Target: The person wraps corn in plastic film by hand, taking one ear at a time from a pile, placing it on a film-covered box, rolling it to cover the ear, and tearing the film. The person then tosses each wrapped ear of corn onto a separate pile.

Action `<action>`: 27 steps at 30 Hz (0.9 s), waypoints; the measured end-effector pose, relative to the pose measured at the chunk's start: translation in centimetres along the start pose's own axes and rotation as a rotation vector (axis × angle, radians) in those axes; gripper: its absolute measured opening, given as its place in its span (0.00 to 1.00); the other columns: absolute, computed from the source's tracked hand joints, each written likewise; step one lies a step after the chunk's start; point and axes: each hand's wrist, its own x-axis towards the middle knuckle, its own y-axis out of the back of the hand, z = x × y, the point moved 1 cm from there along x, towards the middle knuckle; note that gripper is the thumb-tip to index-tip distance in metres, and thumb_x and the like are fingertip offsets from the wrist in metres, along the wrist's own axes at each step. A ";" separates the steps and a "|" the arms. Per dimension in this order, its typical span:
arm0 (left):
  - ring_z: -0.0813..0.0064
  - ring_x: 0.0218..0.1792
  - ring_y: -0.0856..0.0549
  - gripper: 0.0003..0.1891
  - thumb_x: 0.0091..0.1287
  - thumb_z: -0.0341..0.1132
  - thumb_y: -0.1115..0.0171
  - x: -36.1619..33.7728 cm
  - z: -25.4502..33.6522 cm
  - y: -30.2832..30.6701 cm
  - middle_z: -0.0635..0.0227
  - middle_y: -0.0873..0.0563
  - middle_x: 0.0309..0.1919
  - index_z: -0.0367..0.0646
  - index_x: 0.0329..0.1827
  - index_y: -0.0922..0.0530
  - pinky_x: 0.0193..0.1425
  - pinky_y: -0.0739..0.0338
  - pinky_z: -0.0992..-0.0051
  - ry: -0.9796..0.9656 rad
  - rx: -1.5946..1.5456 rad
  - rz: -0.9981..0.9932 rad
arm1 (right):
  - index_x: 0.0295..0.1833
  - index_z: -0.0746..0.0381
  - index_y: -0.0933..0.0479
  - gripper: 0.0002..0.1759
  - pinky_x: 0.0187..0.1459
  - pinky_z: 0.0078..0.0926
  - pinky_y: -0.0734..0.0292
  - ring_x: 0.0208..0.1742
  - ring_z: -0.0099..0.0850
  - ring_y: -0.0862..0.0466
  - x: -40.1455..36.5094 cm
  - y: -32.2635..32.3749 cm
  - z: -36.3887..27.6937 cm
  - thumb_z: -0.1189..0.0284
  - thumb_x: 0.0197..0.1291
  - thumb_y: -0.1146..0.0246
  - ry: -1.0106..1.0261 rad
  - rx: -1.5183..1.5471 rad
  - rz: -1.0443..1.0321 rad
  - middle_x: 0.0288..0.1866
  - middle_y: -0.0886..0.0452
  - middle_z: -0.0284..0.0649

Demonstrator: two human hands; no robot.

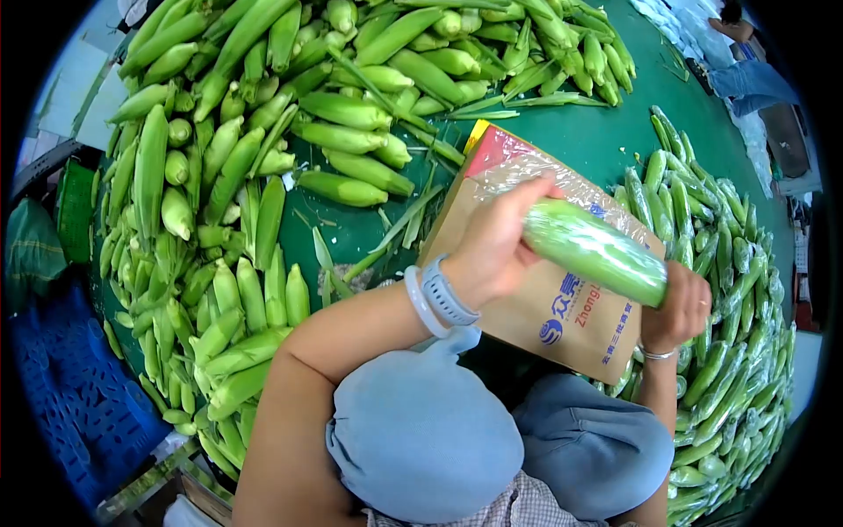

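An ear of green corn point(597, 250), wrapped in shiny clear film, is held at a slant between both hands above a cardboard box. My left hand point(505, 233), with a pale blue watch strap and a bangle at the wrist, is closed around its upper left end; some fingers are hidden behind the corn. At the lower right end, my right hand point(680, 303) has its fingers wrapped round the corn. Under the hands is the cardboard box point(518, 303) with blue and red print. A sheet of clear film point(518, 167) covers the box's upper part.
Unwrapped corn in husks point(360, 132) is heaped left and far across the green table point(654, 79). Film-wrapped ears point(729, 290) pile up on the right. Blue crates point(83, 386) stand at the left. Another person's denim-clad leg point(746, 83) shows at the upper right.
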 end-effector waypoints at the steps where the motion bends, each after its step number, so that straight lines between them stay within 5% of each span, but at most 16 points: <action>1: 0.69 0.39 0.19 0.15 0.66 0.44 0.50 0.3 -0.3 -0.4 0.63 0.19 0.36 0.39 0.37 0.24 0.50 0.25 0.70 0.158 -0.092 -0.076 | 0.35 0.67 0.24 0.11 0.31 0.29 0.27 0.30 0.39 0.22 0.1 0.5 0.7 0.78 0.42 0.36 -0.029 -0.010 0.015 0.28 0.23 0.44; 3: 0.64 0.42 0.20 0.20 0.68 0.48 0.55 0.2 -0.2 -0.7 0.60 0.19 0.37 0.39 0.37 0.23 0.52 0.26 0.66 0.466 -0.226 -0.195 | 0.35 0.68 0.26 0.10 0.33 0.31 0.28 0.30 0.40 0.22 -1.3 1.6 2.3 0.79 0.43 0.36 -0.200 -0.023 -0.090 0.28 0.24 0.45; 5: 0.62 0.44 0.20 0.19 0.67 0.47 0.54 1.4 -0.7 3.3 0.59 0.19 0.38 0.39 0.37 0.24 0.53 0.26 0.65 0.262 -0.128 -0.189 | 0.36 0.68 0.27 0.14 0.36 0.29 0.28 0.33 0.35 0.22 -6.0 3.1 5.7 0.73 0.44 0.33 -0.512 0.102 -0.274 0.31 0.23 0.44; 7: 0.70 0.26 0.21 0.16 0.65 0.45 0.48 4.1 2.8 9.9 0.66 0.22 0.23 0.41 0.31 0.26 0.36 0.24 0.71 -0.310 0.090 0.217 | 0.39 0.68 0.26 0.17 0.34 0.27 0.28 0.32 0.29 0.23 -12.7 6.4 11.5 0.68 0.46 0.32 -0.887 0.111 -0.281 0.30 0.24 0.38; 8: 0.76 0.17 0.27 0.13 0.64 0.43 0.44 5.0 4.7 15.5 0.70 0.28 0.16 0.43 0.28 0.28 0.23 0.28 0.75 -0.834 0.588 0.513 | 0.39 0.69 0.25 0.19 0.31 0.26 0.29 0.29 0.27 0.24 -15.6 8.9 14.8 0.66 0.47 0.32 -1.044 0.073 -0.208 0.26 0.25 0.34; 10: 0.75 0.16 0.32 0.14 0.57 0.42 0.35 7.5 8.0 28.6 0.70 0.29 0.16 0.42 0.31 0.29 0.19 0.32 0.74 -0.584 0.699 0.968 | 0.30 0.58 0.26 0.13 0.14 0.16 0.49 0.12 0.16 0.41 -19.0 15.0 20.4 0.63 0.46 0.31 -1.655 0.243 0.023 0.15 0.35 0.26; 11: 0.62 0.30 0.22 0.28 0.48 0.46 0.28 8.3 8.9 33.5 0.55 0.24 0.41 0.40 0.44 0.32 0.28 0.25 0.62 -0.233 0.580 1.094 | 0.30 0.57 0.27 0.11 0.13 0.15 0.49 0.13 0.16 0.40 -21.5 18.0 23.7 0.64 0.49 0.33 -1.592 0.463 0.170 0.16 0.36 0.25; 13: 0.56 0.40 0.22 0.34 0.46 0.51 0.29 8.6 10.1 35.3 0.56 0.25 0.48 0.47 0.54 0.32 0.37 0.25 0.55 0.166 0.417 0.968 | 0.37 0.64 0.28 0.10 0.27 0.14 0.24 0.27 0.24 0.23 -27.0 21.6 32.7 0.67 0.59 0.42 -1.719 0.774 0.856 0.29 0.23 0.40; 14: 0.57 0.44 0.23 0.32 0.48 0.49 0.29 9.7 10.2 37.1 0.59 0.25 0.50 0.52 0.56 0.31 0.41 0.25 0.53 -0.006 0.376 0.833 | 0.42 0.66 0.28 0.14 0.42 0.24 0.21 0.36 0.31 0.20 -28.3 22.4 34.2 0.65 0.61 0.46 -1.795 0.958 0.876 0.35 0.22 0.48; 16: 0.60 0.47 0.23 0.25 0.52 0.46 0.32 10.8 10.4 37.5 0.64 0.23 0.49 0.52 0.52 0.28 0.43 0.25 0.53 -0.025 0.206 0.840 | 0.47 0.67 0.29 0.16 0.38 0.23 0.24 0.36 0.31 0.21 -36.2 20.0 38.5 0.65 0.63 0.50 -1.673 0.980 0.264 0.34 0.22 0.39; 18: 0.62 0.42 0.22 0.23 0.53 0.42 0.32 10.0 11.1 35.9 0.62 0.22 0.44 0.46 0.50 0.28 0.46 0.23 0.60 -0.120 -0.028 0.686 | 0.44 0.61 0.26 0.11 0.32 0.18 0.27 0.34 0.22 0.21 -19.3 9.4 20.9 0.68 0.59 0.45 -1.383 0.765 -0.095 0.35 0.21 0.35; 19: 0.65 0.44 0.23 0.21 0.55 0.41 0.34 9.0 11.1 33.4 0.61 0.22 0.44 0.40 0.48 0.28 0.46 0.22 0.63 -0.180 -0.226 0.570 | 0.44 0.60 0.25 0.12 0.32 0.18 0.27 0.32 0.22 0.20 -17.4 5.6 17.9 0.65 0.57 0.41 -1.559 0.634 -0.344 0.35 0.20 0.35; 21: 0.63 0.44 0.24 0.20 0.58 0.41 0.37 4.1 9.9 23.1 0.61 0.22 0.44 0.38 0.49 0.28 0.49 0.24 0.63 -0.089 -0.268 0.475 | 0.37 0.63 0.23 0.22 0.29 0.27 0.25 0.29 0.31 0.18 -14.6 -1.2 12.1 0.53 0.57 0.42 -1.163 0.450 -0.667 0.27 0.19 0.41; 22: 0.64 0.49 0.25 0.18 0.62 0.39 0.41 1.5 8.6 17.8 0.64 0.24 0.50 0.41 0.51 0.29 0.54 0.27 0.60 -0.122 -0.031 0.276 | 0.33 0.66 0.23 0.24 0.29 0.27 0.25 0.26 0.30 0.19 -13.4 -3.7 10.2 0.52 0.57 0.43 -0.865 0.217 -0.764 0.27 0.20 0.44; 24: 0.65 0.55 0.26 0.23 0.64 0.32 0.46 0.2 6.8 11.3 0.66 0.29 0.58 0.44 0.62 0.39 0.59 0.32 0.62 -0.282 0.417 -0.009 | 0.33 0.67 0.24 0.29 0.33 0.37 0.24 0.30 0.49 0.20 -10.0 -7.5 7.4 0.47 0.54 0.43 -0.893 0.103 -1.015 0.28 0.20 0.50; 27: 0.68 0.55 0.28 0.32 0.56 0.27 0.37 3.4 4.8 4.1 0.61 0.29 0.55 0.41 0.64 0.40 0.57 0.31 0.70 -0.500 1.195 -0.079 | 0.31 0.65 0.24 0.24 0.33 0.34 0.23 0.30 0.42 0.18 -8.2 -11.0 7.8 0.53 0.58 0.44 -0.930 0.293 -1.205 0.27 0.19 0.47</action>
